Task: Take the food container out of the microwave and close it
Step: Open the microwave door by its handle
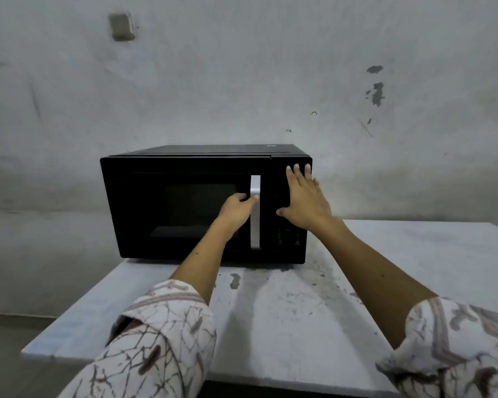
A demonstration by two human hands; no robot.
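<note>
A: The bench carries a black microwave against the wall, door shut. It looks heavy and stiff, but could slide when the door is tugged.

B: Hence the right hand spread flat on the control panel, bracing it. The left hand is curled around the silver handle, the right place to pull.

A: And the food container?

B: Presumably inside; the dark window hides it, so I cannot tell its look, weight or heat. I'd expect to grip it by both sides.
</note>
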